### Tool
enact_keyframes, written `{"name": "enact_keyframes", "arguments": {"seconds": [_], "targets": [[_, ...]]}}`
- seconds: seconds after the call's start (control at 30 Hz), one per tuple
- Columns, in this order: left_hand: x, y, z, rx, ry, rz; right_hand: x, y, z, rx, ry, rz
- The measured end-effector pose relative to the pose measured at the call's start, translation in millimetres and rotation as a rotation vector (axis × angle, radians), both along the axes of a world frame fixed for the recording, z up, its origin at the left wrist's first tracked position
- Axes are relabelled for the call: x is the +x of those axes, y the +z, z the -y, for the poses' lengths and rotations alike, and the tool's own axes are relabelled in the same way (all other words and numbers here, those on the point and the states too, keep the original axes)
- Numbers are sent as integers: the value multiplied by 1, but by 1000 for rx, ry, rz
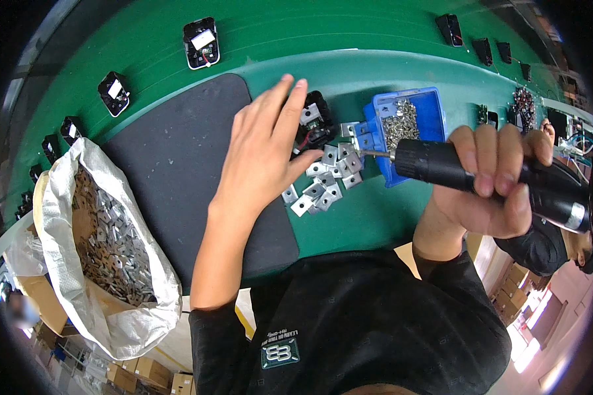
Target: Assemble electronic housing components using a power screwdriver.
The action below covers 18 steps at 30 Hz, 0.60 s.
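Note:
My left hand (263,141) is stretched out over the right edge of the dark mat, fingers extended and thumb apart. Beside it, partly covered by the fingers, lies a black plastic housing (319,125) with a metal plate and red wire inside. My right hand (487,178) is wrapped round a black electric screwdriver (431,161), its bit pointing left. The bit's tip is close to a loose pile of small square metal plates (326,187), each with a hole. Just behind the bit stands a blue bin (435,112) holding many small screws (402,125).
A white woven sack (59,243) full of metal plates stands at the left by the dark mat (184,151). On the green surface beyond are several housings, among them a white-rimmed one (201,43). Another person (540,247) is at the right, near wires and parts.

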State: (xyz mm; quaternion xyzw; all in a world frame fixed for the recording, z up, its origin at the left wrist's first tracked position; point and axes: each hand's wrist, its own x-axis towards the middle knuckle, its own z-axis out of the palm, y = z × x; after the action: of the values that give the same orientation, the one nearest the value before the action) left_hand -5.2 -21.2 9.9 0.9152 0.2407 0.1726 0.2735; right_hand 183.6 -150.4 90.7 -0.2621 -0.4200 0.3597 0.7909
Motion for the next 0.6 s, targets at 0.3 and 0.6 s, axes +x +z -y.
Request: {"name": "enact_keyframes", "arguments": {"seconds": [0.3, 0.6], "targets": [[10, -14, -1, -39, 43, 138, -23, -26, -40, -93, -184, 70], [8, -15, -3, -85, 60, 152, -31, -33, -56, -131, -194, 132]]}}
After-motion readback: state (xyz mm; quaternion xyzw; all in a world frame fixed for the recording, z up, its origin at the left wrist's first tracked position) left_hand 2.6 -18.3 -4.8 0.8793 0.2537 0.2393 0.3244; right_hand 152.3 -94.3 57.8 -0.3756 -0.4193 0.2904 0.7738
